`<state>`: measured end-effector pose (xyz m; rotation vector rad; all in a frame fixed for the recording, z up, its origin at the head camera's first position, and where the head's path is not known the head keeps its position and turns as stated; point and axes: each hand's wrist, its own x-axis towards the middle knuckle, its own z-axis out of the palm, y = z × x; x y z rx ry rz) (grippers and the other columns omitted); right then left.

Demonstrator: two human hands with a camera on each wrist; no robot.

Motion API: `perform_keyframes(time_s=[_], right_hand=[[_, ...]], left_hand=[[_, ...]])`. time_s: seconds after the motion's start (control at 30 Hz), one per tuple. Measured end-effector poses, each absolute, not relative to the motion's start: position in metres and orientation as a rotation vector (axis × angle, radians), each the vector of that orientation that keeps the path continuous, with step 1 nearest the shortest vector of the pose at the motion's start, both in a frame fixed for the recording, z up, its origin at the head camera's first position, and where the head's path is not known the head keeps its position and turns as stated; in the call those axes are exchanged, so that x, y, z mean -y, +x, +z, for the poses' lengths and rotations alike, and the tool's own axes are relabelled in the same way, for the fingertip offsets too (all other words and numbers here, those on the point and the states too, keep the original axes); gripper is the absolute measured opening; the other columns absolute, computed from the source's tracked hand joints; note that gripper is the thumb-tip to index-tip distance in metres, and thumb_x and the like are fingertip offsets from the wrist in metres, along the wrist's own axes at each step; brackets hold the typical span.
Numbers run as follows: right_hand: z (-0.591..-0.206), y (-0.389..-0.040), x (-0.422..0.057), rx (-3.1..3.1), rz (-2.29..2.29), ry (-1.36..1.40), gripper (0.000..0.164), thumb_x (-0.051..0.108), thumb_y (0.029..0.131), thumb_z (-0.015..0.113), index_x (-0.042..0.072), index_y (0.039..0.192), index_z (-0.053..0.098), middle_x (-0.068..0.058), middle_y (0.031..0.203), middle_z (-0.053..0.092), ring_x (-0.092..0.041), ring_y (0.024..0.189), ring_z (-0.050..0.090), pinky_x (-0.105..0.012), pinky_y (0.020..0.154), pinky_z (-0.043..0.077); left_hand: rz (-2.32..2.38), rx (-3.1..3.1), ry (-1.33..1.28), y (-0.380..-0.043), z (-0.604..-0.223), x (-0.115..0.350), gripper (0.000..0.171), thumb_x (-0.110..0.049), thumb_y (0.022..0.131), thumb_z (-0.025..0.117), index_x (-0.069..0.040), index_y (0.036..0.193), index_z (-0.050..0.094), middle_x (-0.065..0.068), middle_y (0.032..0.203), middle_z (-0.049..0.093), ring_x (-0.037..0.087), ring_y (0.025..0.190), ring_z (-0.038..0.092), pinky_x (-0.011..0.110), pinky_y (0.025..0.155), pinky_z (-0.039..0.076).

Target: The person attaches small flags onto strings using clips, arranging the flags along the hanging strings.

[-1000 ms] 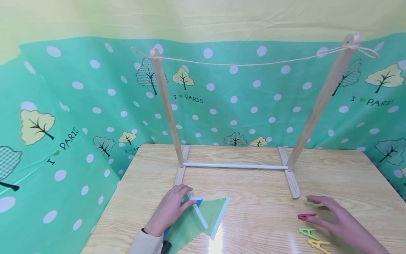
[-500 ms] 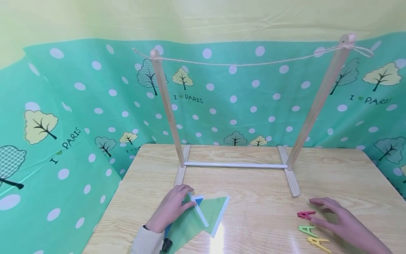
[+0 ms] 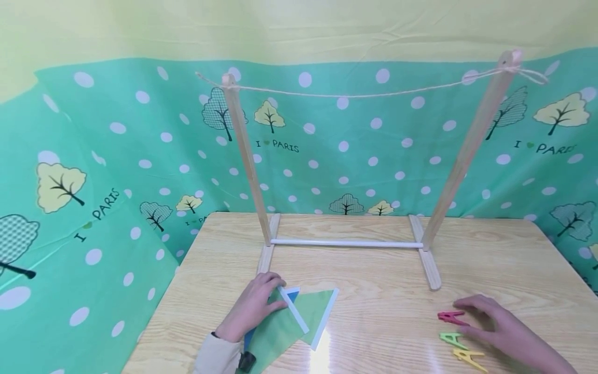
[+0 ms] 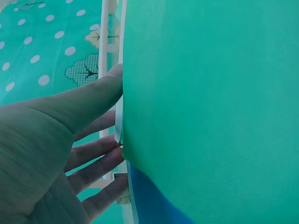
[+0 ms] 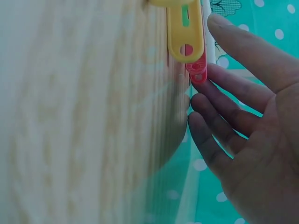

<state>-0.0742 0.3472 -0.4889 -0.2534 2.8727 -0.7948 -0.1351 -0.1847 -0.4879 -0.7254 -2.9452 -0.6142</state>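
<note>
My left hand (image 3: 252, 306) pinches the white-edged side of a green triangular pennant (image 3: 277, 330) on the table; its thumb lies on the edge with the fingers behind. Another green pennant (image 3: 315, 311) with a white border lies partly under it, and a blue pennant (image 3: 293, 296) peeks out between them. My right hand (image 3: 500, 322) rests low on the table, its thumb and index finger spread on either side of a red clothespin (image 3: 446, 316). A green clothespin (image 3: 450, 336) and a yellow clothespin (image 3: 460, 354) lie in front of it, nearer the thumb.
Behind both hands stands a wooden frame with a left post (image 3: 247, 156), a right post (image 3: 467, 145) and a white rod (image 3: 345, 243) joining the feet. A string (image 3: 345, 95) sags between the post tops. Patterned green cloth (image 3: 308, 171) surrounds the table (image 3: 374, 311).
The left fingers have closed a little further on the pennant's white edge, which shifts slightly. My right hand's fingers and thumb have come slightly nearer each other beside the red clothespin.
</note>
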Motion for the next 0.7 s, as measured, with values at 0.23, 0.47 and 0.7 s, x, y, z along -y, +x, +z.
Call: perform_keyframes(time_s=[0.23,0.47,0.7], right_hand=[[-0.4897,-0.0747,-0.3471,-2.831,-0.858,-0.302,0.033,0.043,0.088,0.073,0.024,0.113,0.065,0.003,0.114,0.061,0.009,0.1,0.05,-0.016,0.079,0.048],[-0.4892,-0.0723,-0.3509,-2.851,-0.892,-0.331,0.026,0.039,0.089,0.073,0.024,0.11,0.066,0.007,0.108,0.062,0.009,0.096,0.051,-0.015,0.077,0.048],[-0.4921,-0.073,-0.3495,-2.845,-1.017,-0.48,0.019,0.024,0.093,0.071,0.019,0.11,0.066,0.011,0.104,0.062,0.006,0.094,0.053,-0.015,0.076,0.047]], left_hand=[[-0.621,2.922,-0.743,-0.1363,-0.4886,0.1837,0.039,-0.029,0.081,0.081,-0.01,0.113,0.068,0.004,0.118,0.062,0.023,0.111,0.056,0.046,0.092,0.049],[-0.653,2.9,-0.754,-0.1405,-0.4899,0.1797,0.036,-0.029,0.079,0.082,-0.011,0.107,0.068,0.002,0.116,0.061,0.022,0.11,0.055,0.045,0.092,0.049],[-0.711,2.93,-0.717,-0.1384,-0.491,0.1834,0.033,-0.028,0.075,0.085,-0.014,0.097,0.067,0.002,0.116,0.06,0.023,0.111,0.054,0.047,0.096,0.047]])
